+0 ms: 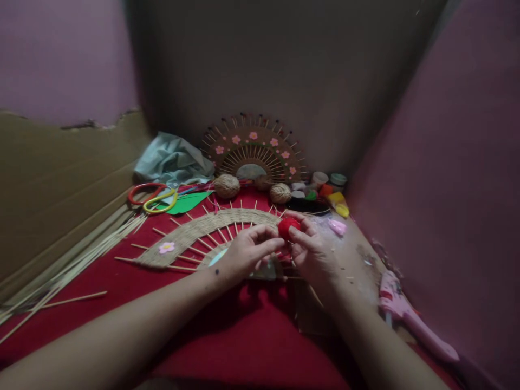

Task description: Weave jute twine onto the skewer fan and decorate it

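Note:
My right hand (312, 249) holds a small round red piece (288, 229) between its thumb and fingers. Close to the left of it is my left hand (254, 249), its thumb and fingers drawn together; whether anything thin is between them is too small to tell. Beneath both hands lies a woven twine fan (211, 223) with thin sticks poking out along its curve. One pink flower (166, 247) with a yellow centre sits near the fan's left end. My hands hide part of the fan's right side.
A finished-looking fan (264, 142) with pink flowers leans at the back. Twine balls (226, 186), scissors (160, 199), green paper (190, 202) and a pale cloth (173, 160) lie before it. Thin sticks (77, 271) are at left, a pink glue gun (414, 319) and pink clay (337, 227) at right.

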`<control>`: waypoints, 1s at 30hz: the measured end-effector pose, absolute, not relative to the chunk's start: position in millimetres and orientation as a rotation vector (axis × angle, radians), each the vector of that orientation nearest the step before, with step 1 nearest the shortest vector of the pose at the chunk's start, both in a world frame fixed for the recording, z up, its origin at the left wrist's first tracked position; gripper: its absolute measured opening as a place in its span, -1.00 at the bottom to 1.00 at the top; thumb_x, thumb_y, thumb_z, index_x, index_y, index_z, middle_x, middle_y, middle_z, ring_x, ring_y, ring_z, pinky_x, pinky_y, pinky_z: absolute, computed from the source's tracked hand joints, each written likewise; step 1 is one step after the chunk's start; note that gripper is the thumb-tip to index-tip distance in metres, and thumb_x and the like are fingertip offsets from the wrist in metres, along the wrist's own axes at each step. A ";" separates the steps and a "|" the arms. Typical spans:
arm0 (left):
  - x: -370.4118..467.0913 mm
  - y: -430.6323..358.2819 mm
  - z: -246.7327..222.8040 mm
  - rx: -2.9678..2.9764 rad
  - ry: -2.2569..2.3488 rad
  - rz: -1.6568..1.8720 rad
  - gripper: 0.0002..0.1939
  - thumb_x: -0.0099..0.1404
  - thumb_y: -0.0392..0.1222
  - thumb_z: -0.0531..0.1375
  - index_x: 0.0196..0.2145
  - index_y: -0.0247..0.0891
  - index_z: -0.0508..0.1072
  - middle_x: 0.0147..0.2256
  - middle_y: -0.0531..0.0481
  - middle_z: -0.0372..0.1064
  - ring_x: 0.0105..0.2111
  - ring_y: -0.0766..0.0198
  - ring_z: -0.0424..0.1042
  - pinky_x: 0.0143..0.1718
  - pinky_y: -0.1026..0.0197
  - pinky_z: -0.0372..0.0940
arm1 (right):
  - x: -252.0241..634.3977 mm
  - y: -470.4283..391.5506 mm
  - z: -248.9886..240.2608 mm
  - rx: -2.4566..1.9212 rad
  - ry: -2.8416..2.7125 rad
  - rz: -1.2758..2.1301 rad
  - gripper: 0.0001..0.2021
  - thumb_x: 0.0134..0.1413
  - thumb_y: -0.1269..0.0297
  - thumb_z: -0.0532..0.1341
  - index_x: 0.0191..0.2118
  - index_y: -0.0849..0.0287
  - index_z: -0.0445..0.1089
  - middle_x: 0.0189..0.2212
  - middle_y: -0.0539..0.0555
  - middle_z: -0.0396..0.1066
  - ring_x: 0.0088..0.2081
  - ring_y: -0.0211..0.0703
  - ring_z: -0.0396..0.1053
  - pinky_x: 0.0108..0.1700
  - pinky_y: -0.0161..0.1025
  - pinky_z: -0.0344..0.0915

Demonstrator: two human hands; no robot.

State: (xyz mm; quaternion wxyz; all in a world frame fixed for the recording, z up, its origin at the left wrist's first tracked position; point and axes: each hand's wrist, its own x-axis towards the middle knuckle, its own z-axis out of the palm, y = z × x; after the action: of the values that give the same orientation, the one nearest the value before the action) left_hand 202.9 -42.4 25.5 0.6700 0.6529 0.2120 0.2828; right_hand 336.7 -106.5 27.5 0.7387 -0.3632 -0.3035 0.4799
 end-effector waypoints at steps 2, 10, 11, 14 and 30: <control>203.2 -44.3 23.3 1.489 0.468 0.571 -0.75 0.15 -0.07 0.23 -0.36 -0.33 0.38 -0.64 0.18 0.22 -0.71 0.52 0.11 -0.67 0.40 0.01 | 334.3 -108.9 25.3 -0.861 -0.727 1.034 -0.59 -0.25 0.41 0.39 -0.17 0.07 0.38 -0.40 -0.06 0.42 -0.42 -0.31 0.35 -0.38 -0.37 0.29; 203.9 -43.4 17.0 1.420 0.471 0.567 -0.84 0.12 -0.17 0.20 -0.47 -0.33 0.36 -0.70 0.18 0.17 -0.71 0.51 0.11 -0.66 0.40 -0.01 | 333.1 -110.9 18.3 -0.981 -0.723 1.123 -0.56 -0.23 0.34 0.39 -0.14 0.05 0.33 -0.39 -0.03 0.43 -0.51 -0.25 0.36 -0.47 -0.28 0.32; 203.4 -43.5 18.4 1.419 0.463 0.572 -0.85 0.13 -0.18 0.19 -0.47 -0.33 0.34 -0.69 0.18 0.17 -0.71 0.51 0.11 -0.66 0.41 -0.01 | 333.5 -110.0 17.9 -0.958 -0.712 1.102 -0.58 -0.25 0.37 0.39 -0.17 0.07 0.35 -0.35 -0.02 0.44 -0.48 -0.26 0.37 -0.44 -0.29 0.33; 202.0 -41.4 22.2 1.438 0.465 0.558 -0.83 0.15 -0.16 0.19 -0.46 -0.32 0.32 -0.67 0.18 0.19 -0.71 0.51 0.12 -0.66 0.41 0.00 | 335.3 -107.0 17.0 -0.927 -0.693 1.057 -0.61 -0.27 0.40 0.39 -0.20 0.09 0.38 -0.34 -0.01 0.45 -0.43 -0.27 0.37 -0.41 -0.34 0.30; 204.3 -28.3 16.3 1.439 0.451 0.541 -0.77 0.17 -0.09 0.19 -0.42 -0.33 0.32 -0.47 -0.02 0.44 -0.66 0.50 0.19 -0.63 0.39 0.03 | 343.2 -103.7 18.8 -0.774 -0.553 1.293 -0.69 -0.22 0.38 0.29 -0.22 0.16 0.39 -0.42 0.01 0.44 -0.51 -0.23 0.35 -0.54 -0.32 0.23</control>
State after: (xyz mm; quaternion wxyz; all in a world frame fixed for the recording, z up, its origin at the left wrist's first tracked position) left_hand 204.3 -28.3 16.3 0.6960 0.6449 0.2023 0.2424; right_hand 343.2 -103.7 18.8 0.6948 -0.3468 -0.2479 0.5793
